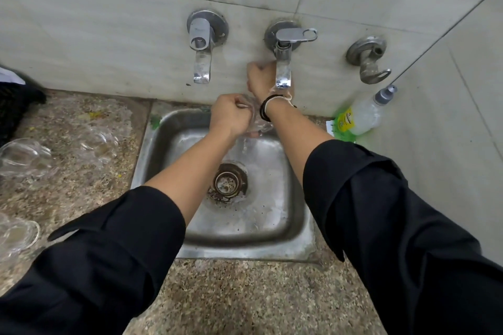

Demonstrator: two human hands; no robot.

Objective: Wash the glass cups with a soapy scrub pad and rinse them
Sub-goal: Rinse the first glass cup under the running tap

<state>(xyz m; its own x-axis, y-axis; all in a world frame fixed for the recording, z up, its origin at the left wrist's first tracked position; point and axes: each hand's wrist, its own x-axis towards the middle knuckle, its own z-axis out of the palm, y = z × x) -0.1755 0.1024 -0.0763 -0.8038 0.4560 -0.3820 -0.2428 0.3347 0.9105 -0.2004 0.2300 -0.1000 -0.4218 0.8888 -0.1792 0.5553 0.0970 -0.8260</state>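
My left hand [230, 115] is shut on a clear glass cup [257, 122] and holds it tilted over the back of the steel sink [296, 239]. A thin trickle of water falls from the cup into the basin. My right hand [261, 77] is raised against the wall, fingers curled, pressed against the left side of the middle tap's spout [283, 71]; the spout hides part of the hand. Whether it grips the spout I cannot tell. Three more glass cups lie on the counter at left [24, 156] [100, 141] [17, 234]. No scrub pad shows in either hand.
A soap dispenser bottle [364, 114] stands at the back right corner on something green [344, 130]. Another tap [202, 54] is on the wall at left, a third fitting [368, 58] at right. A black cloth [16, 102] lies at far left. The drain strainer [230, 181] sits mid-basin.
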